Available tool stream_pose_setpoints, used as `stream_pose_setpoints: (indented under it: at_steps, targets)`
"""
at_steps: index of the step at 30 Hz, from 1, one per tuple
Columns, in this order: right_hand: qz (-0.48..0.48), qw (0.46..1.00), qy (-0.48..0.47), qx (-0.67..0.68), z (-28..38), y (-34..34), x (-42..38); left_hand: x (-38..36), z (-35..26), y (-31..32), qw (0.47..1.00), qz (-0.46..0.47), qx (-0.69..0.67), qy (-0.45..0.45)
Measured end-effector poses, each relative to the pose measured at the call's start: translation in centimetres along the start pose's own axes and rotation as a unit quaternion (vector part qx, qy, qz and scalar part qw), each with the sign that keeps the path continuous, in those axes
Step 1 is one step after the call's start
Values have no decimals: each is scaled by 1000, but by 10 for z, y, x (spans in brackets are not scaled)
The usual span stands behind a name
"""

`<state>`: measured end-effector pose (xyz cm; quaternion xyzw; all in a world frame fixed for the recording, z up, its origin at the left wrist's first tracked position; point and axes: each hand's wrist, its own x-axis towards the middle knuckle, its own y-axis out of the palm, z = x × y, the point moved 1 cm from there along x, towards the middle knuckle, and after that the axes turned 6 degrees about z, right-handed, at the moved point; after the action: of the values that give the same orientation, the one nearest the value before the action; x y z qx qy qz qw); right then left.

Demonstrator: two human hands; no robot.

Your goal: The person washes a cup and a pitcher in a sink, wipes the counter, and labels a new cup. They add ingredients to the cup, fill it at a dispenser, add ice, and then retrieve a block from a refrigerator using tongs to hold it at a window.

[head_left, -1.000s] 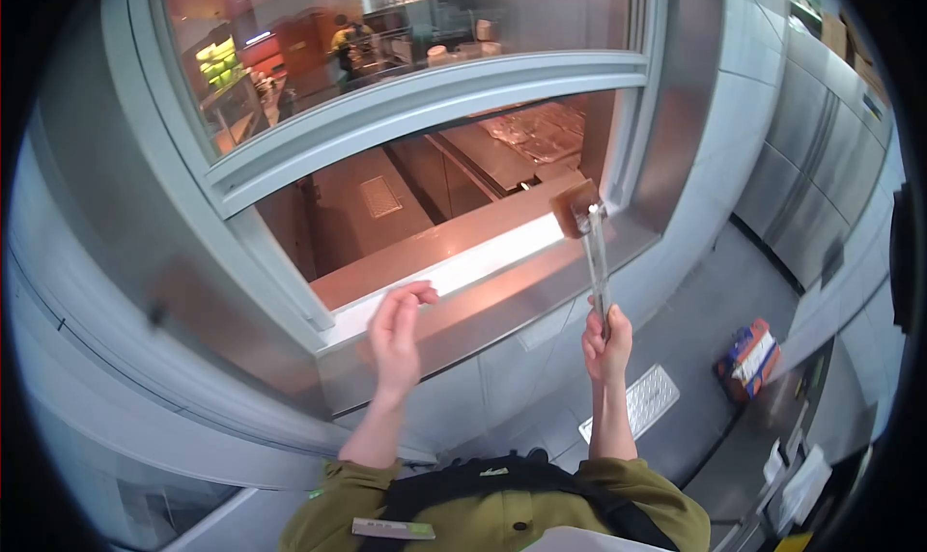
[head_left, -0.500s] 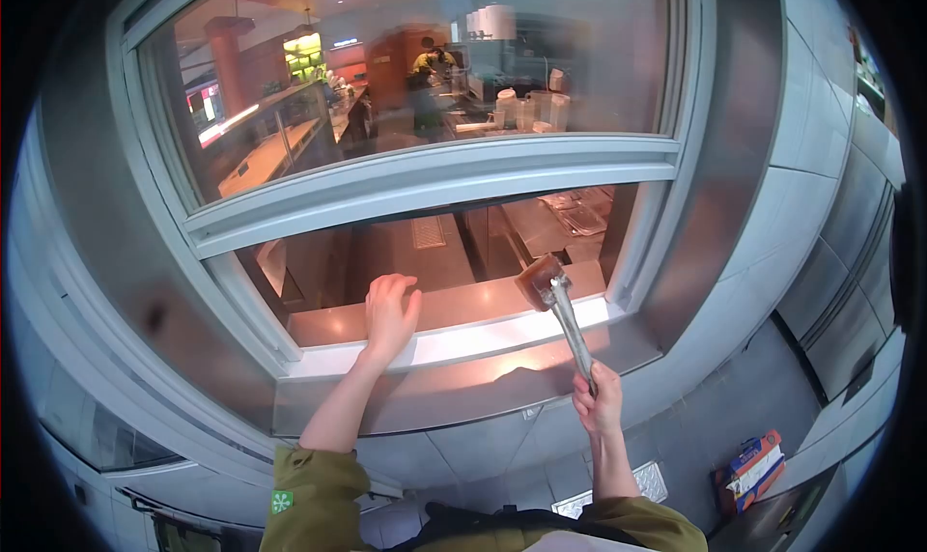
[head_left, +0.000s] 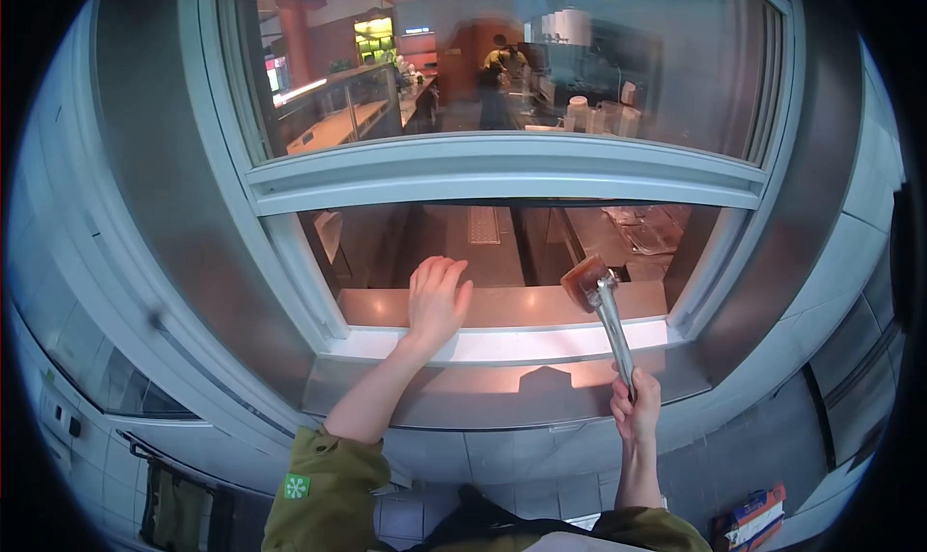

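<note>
My right hand (head_left: 635,405) is wrapped round the lower end of a metal-handled tool (head_left: 612,322). Its broad reddish-brown head points up and left, in front of the window opening; I cannot tell what kind of tool it is. To the left, my left hand (head_left: 436,296) holds nothing, its fingers stretched out and thumb apart, and it overlaps the opening. Below both hands runs a white sill strip (head_left: 521,345) with a steel ledge (head_left: 454,391) in front of it. Above them is the white lower rail (head_left: 502,172) of the raised window sash.
Through the glass (head_left: 541,79) I see a person (head_left: 504,64) far back in a kitchen, near containers (head_left: 603,117). Foil-like trays (head_left: 645,233) lie beyond the opening at right. A red and blue box (head_left: 751,521) stands on the floor at lower right.
The view has shifted, so the window and both hands appear further right. My right hand keeps its hold on the tool; the left hand remains raised with its fingers extended.
</note>
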<state>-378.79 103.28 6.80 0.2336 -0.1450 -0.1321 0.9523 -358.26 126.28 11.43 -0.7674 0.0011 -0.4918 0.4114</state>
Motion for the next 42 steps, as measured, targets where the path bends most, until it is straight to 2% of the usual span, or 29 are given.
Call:
stream_pose_setpoints:
  at_steps: [23,26,35,42]
  targets:
    - [-2,999,15,48,-6,4,1,-1,-3,-2,996,26,-68,-58]
    - [-2,999,9,47,-8,3,1,-3,0,0,997,26,-59,-44]
    - [3,999,5,41,-8,3,-2,-4,-2,-2,990,64,-103,-76]
    - [0,999,-2,38,-9,2,-2,0,-1,-9,997,22,-41,-54]
